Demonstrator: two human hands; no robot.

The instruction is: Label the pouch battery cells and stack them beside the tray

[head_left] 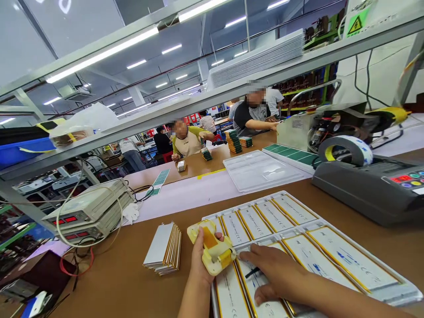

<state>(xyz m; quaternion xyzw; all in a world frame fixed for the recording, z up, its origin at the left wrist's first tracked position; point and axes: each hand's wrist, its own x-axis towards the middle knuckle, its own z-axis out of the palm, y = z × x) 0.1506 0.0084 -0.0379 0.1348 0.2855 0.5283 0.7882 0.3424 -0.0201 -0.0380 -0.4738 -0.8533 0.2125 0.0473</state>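
My left hand (200,260) is closed around a cream-yellow plastic fixture (212,254) with an amber tape patch, its thumb lying across the front. Just right of it, my right hand (281,274) reaches over a clear plastic tray (318,304), thumb and forefinger apart, fingertips close to the fixture's edge. Below those fingers a short black stick-like piece (253,272) shows; whether it is gripped I cannot tell. Flat white pouch batteries (353,256) with amber edges lie in the tray's compartments, some with blue marks. Part of the near row is hidden by my right hand and forearm.
A stack of flat batteries (162,247) stands left of my left hand. Beyond the tray lies an empty clear tray (261,170). A grey tape dispenser (367,185) sits right, power supplies (89,212) left. A metal shelf beam (205,104) crosses overhead; co-workers sit opposite.
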